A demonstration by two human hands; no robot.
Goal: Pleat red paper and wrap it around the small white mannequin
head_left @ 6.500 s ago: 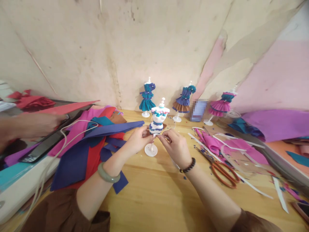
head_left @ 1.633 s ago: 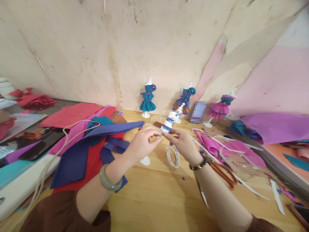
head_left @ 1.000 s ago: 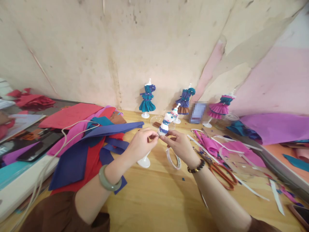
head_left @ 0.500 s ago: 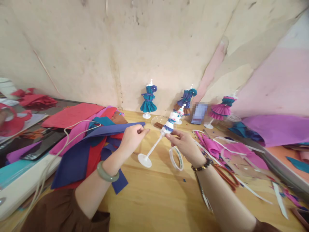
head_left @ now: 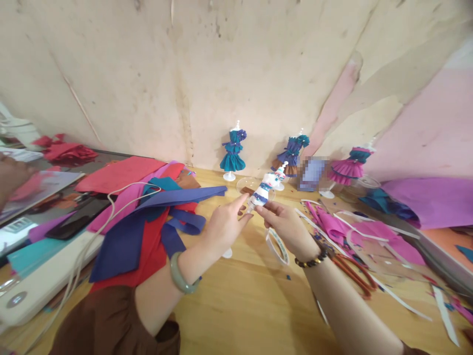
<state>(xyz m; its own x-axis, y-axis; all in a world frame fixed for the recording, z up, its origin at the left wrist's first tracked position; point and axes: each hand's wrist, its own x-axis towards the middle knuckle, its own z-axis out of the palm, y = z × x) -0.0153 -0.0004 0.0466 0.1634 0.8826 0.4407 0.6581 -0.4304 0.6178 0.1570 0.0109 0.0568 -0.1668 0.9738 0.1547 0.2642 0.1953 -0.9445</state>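
A small white dress form (head_left: pixel 263 191) with blue and patterned bands round its body tilts to the right above the table. My right hand (head_left: pixel 284 224) grips its lower end from the right, thumb in front. From the left, my left hand (head_left: pixel 226 226) closes thumb and fingers round the bottom of the body, where the stem begins. That hand hides the stem and most of the round white base (head_left: pixel 227 253). Under my right hand a white tape roll (head_left: pixel 277 246) stands on edge.
Three dressed miniature forms, one in a teal dress (head_left: pixel 232 150), stand along the wall. Blue crepe paper (head_left: pixel 120 251) and red sheets pile up at left. At right lie orange-handled scissors (head_left: pixel 354 273), pink scraps (head_left: pixel 334 222) and white strips. Another person's hand (head_left: pixel 13 175) shows at far left.
My left hand has moved right and taken hold of the dress form's lower end. The right hand keeps its grip. The whole view has shifted slightly.
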